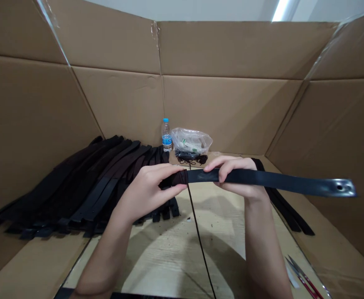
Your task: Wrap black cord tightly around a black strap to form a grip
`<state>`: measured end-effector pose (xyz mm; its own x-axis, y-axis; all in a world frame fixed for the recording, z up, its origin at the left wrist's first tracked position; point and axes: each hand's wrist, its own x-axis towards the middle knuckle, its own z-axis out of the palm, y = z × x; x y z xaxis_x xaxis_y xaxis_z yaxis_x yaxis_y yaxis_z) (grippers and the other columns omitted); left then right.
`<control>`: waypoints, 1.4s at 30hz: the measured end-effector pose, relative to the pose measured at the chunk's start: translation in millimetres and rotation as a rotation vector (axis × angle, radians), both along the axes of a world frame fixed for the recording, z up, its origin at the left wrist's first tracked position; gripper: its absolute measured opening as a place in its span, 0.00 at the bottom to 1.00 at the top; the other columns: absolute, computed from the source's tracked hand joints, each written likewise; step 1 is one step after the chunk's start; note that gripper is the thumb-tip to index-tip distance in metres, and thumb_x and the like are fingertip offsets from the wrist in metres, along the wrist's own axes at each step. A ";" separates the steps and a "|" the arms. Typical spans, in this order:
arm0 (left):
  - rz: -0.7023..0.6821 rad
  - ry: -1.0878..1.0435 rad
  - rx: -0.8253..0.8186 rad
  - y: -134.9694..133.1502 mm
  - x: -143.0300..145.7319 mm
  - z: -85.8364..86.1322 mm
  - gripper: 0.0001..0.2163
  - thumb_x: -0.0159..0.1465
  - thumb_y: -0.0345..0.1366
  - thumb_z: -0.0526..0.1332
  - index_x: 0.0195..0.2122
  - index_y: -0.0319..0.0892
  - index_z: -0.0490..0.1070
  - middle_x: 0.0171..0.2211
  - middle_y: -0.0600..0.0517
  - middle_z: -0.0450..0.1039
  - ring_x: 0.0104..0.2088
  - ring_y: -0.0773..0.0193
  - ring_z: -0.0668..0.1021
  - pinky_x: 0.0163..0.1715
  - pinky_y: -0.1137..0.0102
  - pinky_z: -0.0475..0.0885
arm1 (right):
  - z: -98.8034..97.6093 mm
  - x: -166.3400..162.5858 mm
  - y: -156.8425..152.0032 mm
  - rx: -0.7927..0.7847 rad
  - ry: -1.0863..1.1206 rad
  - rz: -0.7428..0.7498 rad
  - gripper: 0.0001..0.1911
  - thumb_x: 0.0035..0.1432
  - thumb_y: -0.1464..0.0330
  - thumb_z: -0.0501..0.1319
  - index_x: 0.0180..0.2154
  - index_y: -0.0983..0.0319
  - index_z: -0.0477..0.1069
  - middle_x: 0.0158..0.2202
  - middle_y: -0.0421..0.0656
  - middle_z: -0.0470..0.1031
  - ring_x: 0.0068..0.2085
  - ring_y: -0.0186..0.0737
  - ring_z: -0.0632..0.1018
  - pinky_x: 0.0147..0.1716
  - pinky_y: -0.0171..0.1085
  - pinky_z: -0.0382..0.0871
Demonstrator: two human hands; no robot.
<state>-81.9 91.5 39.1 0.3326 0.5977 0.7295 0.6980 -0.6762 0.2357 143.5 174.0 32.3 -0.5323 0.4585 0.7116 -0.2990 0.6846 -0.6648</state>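
A long dark flat strip with a hole near its right end is held level above the table in both hands. Dark cord is wound around its left part, and a loose length of the cord runs from the wrap down toward the bottom edge. My left hand pinches the strip at the wrapped section between thumb and fingers. Just right of the wrap, my right hand closes around the bare part, fingers over the top. The strip's left end is hidden behind my left hand.
A large pile of similar dark strips lies on the left. At the back stand a water bottle and a clear plastic bag, with dark cord before it. More strips and red-handled scissors lie right. Cardboard walls surround the table.
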 end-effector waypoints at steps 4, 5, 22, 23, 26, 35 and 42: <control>0.018 0.066 0.162 3.7 2.3 -3.7 0.09 0.62 0.32 0.63 0.43 0.37 0.74 0.38 0.45 0.80 0.37 0.60 0.82 0.37 0.69 0.77 | 0.1 -1.9 0.6 -0.026 0.027 -0.074 0.07 0.47 0.74 0.71 0.23 0.60 0.76 0.37 0.45 0.81 0.38 0.41 0.81 0.40 0.40 0.75; 0.025 0.083 0.209 5.0 2.7 -4.6 0.09 0.62 0.32 0.62 0.43 0.37 0.74 0.38 0.44 0.80 0.38 0.59 0.82 0.38 0.67 0.78 | 0.4 -2.1 0.6 -0.036 0.033 -0.095 0.07 0.46 0.74 0.71 0.22 0.60 0.75 0.37 0.44 0.81 0.38 0.42 0.81 0.39 0.40 0.75; -0.075 -0.037 0.138 9.0 4.5 -4.2 0.13 0.59 0.26 0.62 0.46 0.38 0.72 0.41 0.45 0.79 0.41 0.62 0.80 0.43 0.68 0.77 | 0.9 0.2 1.1 -0.037 0.006 -0.078 0.07 0.45 0.75 0.69 0.24 0.59 0.75 0.38 0.42 0.81 0.40 0.41 0.80 0.42 0.40 0.72; -0.075 -0.050 0.134 9.0 5.1 -3.6 0.13 0.58 0.26 0.62 0.45 0.38 0.73 0.41 0.45 0.79 0.40 0.62 0.80 0.42 0.69 0.77 | 0.7 0.3 1.3 -0.030 0.007 -0.078 0.07 0.46 0.75 0.69 0.24 0.59 0.75 0.38 0.43 0.81 0.40 0.42 0.80 0.42 0.40 0.73; -0.071 -0.068 0.128 8.8 6.5 -2.3 0.12 0.58 0.26 0.61 0.43 0.39 0.73 0.39 0.46 0.79 0.38 0.63 0.80 0.40 0.69 0.77 | 0.5 0.5 1.4 -0.018 -0.002 -0.097 0.06 0.46 0.73 0.70 0.24 0.59 0.75 0.38 0.44 0.81 0.41 0.43 0.80 0.43 0.42 0.73; -0.050 0.047 0.298 11.6 2.2 -8.0 0.10 0.61 0.28 0.62 0.44 0.38 0.75 0.42 0.43 0.79 0.42 0.61 0.81 0.43 0.68 0.78 | -1.8 2.7 -0.6 -0.082 0.015 -0.135 0.04 0.49 0.72 0.69 0.28 0.58 0.76 0.41 0.43 0.80 0.44 0.44 0.79 0.47 0.45 0.71; -0.063 0.125 0.431 13.8 -0.4 -11.3 0.10 0.61 0.24 0.62 0.43 0.35 0.74 0.43 0.40 0.80 0.45 0.59 0.81 0.47 0.66 0.78 | 1.5 6.0 -3.7 -0.053 0.001 -0.096 0.05 0.51 0.68 0.70 0.34 0.56 0.79 0.42 0.42 0.80 0.45 0.43 0.78 0.49 0.43 0.71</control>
<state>-82.3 105.3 27.8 0.4599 0.2237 0.8593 0.6575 -0.7363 -0.1602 149.4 170.3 33.8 -0.4832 0.5447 0.6854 -0.2342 0.6739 -0.7007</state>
